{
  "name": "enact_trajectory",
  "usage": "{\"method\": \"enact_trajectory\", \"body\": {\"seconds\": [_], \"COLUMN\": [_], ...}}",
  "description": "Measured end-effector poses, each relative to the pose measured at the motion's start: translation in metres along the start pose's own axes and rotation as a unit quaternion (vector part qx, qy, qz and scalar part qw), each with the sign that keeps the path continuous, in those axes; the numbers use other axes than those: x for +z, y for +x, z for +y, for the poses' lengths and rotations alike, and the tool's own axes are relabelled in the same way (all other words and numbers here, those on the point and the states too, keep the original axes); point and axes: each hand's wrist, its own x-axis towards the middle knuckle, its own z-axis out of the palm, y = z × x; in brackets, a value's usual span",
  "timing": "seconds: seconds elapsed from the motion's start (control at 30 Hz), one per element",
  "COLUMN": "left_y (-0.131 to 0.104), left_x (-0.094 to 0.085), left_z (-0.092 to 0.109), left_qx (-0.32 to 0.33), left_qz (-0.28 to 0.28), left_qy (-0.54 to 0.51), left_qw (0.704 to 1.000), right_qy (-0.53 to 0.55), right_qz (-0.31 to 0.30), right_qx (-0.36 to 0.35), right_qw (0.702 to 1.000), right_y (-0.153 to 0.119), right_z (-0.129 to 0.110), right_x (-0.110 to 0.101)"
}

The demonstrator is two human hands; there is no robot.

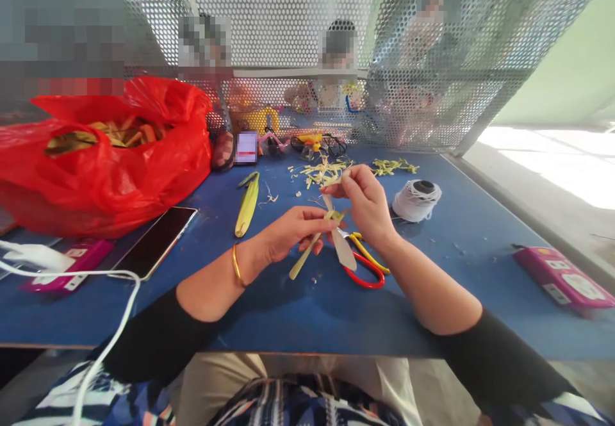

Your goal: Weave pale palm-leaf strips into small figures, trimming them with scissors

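While the left hand (293, 234) pinches the thin pale-yellow leaf strip (307, 252), its long axis slants down-left; the right hand (365, 198) grips its upper end above the blue bench (298, 311).

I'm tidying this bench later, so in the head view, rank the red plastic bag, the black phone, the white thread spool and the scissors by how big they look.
1. red plastic bag, by far the largest
2. black phone
3. scissors and white thread spool: they look about alike, and the hands partly hide the scissors, so I won't rank them.
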Motion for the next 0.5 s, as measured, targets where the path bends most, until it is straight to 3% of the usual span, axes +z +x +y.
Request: {"method": "enact_trajectory", "body": {"seconds": [0.13,0.27,0.43,0.5], "left_y": [0.002,0.001,0.000,0.001], "left_x": [0.005,0.010,0.005,0.000], "left_z": [-0.003,-0.004,0.000,0.003], "left_qx": [-0.004,-0.026,-0.062,-0.067], "left_qz": [0.043,0.026,0.064,0.085], "left_qy": [0.013,0.032,-0.068,-0.102], "left_qw": [0.999,0.999,0.994,0.989], "right_qy": [0.005,0.030,0.013,-0.016], "right_qz": [-0.025,-0.047,-0.078,-0.118], "right_qx": [0.003,0.022,0.037,0.026], "right_qw": [1.000,0.998,0.996,0.993], "right_y": [-0.004,-0.006,0.003,0.009], "right_z": [0.001,0.004,0.004,0.003], "right_x": [0.003,0.007,-0.006,-0.017]}}
